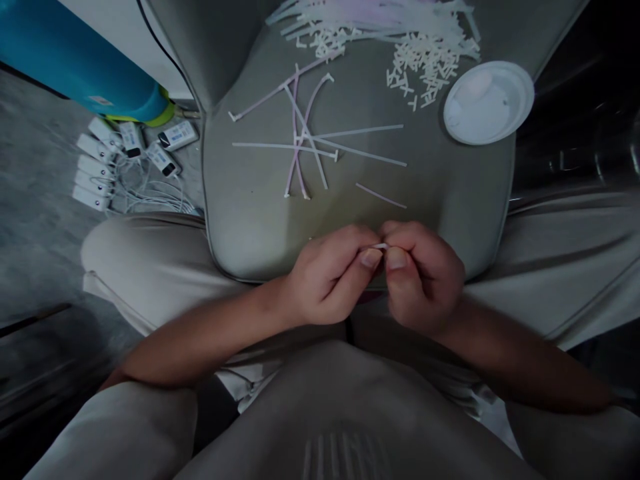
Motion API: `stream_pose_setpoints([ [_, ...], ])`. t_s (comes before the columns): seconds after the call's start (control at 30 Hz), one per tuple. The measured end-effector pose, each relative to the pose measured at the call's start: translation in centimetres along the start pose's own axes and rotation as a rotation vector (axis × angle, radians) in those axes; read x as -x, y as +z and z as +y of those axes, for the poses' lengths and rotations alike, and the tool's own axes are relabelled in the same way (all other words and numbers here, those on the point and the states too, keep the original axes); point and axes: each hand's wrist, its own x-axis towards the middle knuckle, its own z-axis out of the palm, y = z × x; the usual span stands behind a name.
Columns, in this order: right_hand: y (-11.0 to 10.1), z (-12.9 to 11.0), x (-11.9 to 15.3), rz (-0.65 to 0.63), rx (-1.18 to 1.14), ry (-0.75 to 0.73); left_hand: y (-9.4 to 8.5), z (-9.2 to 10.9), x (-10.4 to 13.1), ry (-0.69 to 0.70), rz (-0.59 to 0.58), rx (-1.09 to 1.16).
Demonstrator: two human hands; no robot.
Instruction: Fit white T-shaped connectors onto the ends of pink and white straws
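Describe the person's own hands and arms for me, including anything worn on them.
The left hand and right hand are bare, without gloves; no ring or watch shows. The forearms are uncovered below a loose, plain, greyish left sleeve and matching right sleeve.

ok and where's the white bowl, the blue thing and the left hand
bowl [483,120], head view, inner bottom
blue thing [95,60], head view, middle
left hand [325,277], head view, back of hand
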Motion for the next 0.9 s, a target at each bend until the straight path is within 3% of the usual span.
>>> stream_pose_setpoints([
  [0.6,0.4,0.3,0.4,0.056,-0.032,-0.019,-0.6,0.4,-0.4,0.072,-0.066,-0.198],
  [0.9,0.3,0.3,0.3,0.023,-0.033,-0.026,-1.1,0.5,-0.7,0.098,-0.089,-0.243],
])
